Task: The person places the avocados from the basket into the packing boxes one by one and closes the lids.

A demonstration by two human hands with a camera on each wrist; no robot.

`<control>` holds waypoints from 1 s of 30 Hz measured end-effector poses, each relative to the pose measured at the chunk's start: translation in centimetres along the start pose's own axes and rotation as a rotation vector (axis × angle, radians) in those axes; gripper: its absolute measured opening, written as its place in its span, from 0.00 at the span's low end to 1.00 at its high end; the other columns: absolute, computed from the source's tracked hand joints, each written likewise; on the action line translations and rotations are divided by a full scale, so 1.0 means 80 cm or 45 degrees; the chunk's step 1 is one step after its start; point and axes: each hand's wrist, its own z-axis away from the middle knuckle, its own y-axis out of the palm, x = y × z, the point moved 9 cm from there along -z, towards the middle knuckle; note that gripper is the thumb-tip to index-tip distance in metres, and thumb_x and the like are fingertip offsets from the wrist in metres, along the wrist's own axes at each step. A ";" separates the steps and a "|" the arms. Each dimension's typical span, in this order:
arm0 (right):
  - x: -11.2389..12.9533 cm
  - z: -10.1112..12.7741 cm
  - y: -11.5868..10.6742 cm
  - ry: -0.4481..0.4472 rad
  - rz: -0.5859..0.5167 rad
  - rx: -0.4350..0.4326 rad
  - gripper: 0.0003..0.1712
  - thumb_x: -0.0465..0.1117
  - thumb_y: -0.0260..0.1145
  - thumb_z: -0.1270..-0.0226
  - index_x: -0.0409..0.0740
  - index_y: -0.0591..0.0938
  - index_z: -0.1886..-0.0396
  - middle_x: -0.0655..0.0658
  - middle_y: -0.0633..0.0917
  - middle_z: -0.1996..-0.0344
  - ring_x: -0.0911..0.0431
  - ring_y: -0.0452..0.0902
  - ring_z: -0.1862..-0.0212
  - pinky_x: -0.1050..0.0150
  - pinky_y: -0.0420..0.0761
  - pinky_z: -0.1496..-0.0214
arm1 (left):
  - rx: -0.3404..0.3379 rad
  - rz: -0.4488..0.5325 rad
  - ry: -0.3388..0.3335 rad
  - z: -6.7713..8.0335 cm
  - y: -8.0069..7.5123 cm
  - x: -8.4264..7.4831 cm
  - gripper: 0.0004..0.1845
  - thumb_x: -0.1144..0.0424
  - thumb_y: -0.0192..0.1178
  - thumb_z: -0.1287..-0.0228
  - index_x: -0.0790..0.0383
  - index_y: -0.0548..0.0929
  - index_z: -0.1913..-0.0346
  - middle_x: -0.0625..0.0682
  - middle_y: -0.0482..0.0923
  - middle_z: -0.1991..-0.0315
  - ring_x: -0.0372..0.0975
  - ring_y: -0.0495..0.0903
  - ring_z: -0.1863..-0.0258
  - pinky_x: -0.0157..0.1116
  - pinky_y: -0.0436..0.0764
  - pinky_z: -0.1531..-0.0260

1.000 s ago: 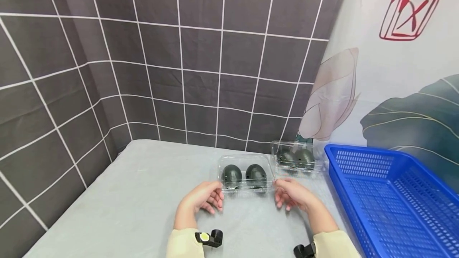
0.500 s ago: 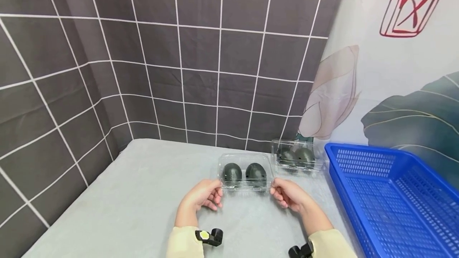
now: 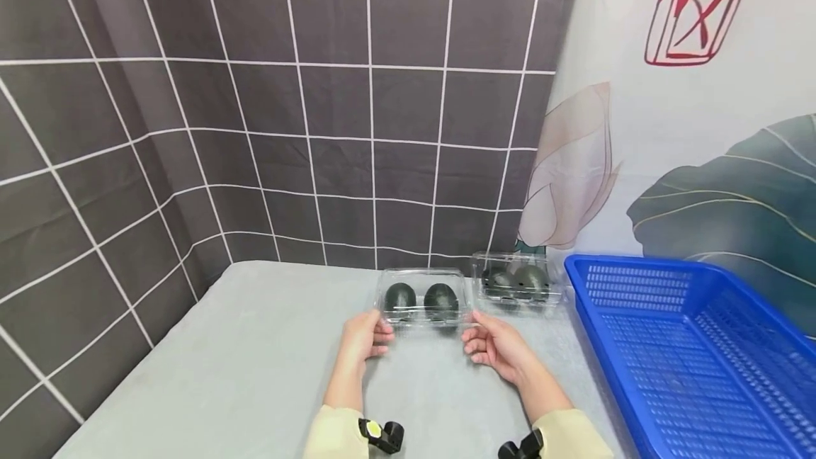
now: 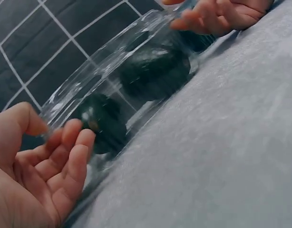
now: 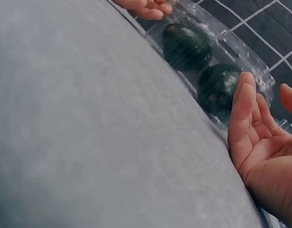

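Note:
In the middle of the table a clear plastic clamshell box [image 3: 421,314] holds two dark green avocados, one left [image 3: 400,297] and one right [image 3: 441,299]. At the box's near left corner my left hand [image 3: 365,337] pinches the rim between thumb and index finger, its other fingers loosely bent. By the near right corner is my right hand [image 3: 497,346]. The right wrist view shows its thumb [image 5: 289,99] well apart from its fingers, which are beside the box. A second clear box [image 3: 518,282] with avocados stands just behind, to the right.
A blue perforated plastic basket [image 3: 676,303] lies at the right, close to the second box. Dark grid-patterned cloth [image 3: 331,105] walls the back and left of the grey table [image 3: 268,360]. A white printed cloth [image 3: 644,147] hangs at the back right.
The front box and both hands have shifted slightly back toward the wall. The right hand's fingers have loosened from the box corner. The head view has tilted and turned a little.

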 end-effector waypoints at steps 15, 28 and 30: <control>-0.017 -0.024 0.015 -0.018 -0.084 -0.085 0.23 0.53 0.43 0.26 0.38 0.63 0.48 0.49 0.78 0.74 0.58 0.77 0.71 0.66 0.77 0.71 | -0.072 0.202 0.014 -0.098 -0.032 -0.010 0.12 0.65 0.34 0.31 0.66 0.67 0.69 0.49 0.69 0.79 0.39 0.78 0.76 0.42 0.83 0.67; -0.006 -0.004 -0.008 -0.049 -0.097 -0.093 0.21 0.54 0.43 0.26 0.40 0.65 0.50 0.51 0.79 0.74 0.58 0.77 0.71 0.66 0.78 0.70 | -0.033 0.492 0.252 -0.092 -0.010 -0.006 0.12 0.64 0.41 0.27 0.65 0.68 0.70 0.50 0.70 0.78 0.37 0.77 0.75 0.34 0.82 0.68; -0.007 -0.004 -0.006 -0.046 -0.104 -0.081 0.21 0.54 0.42 0.26 0.40 0.66 0.51 0.51 0.79 0.73 0.58 0.77 0.71 0.66 0.78 0.70 | -0.042 0.501 0.250 -0.090 -0.012 -0.006 0.13 0.64 0.40 0.27 0.65 0.67 0.70 0.50 0.70 0.78 0.36 0.77 0.76 0.33 0.82 0.70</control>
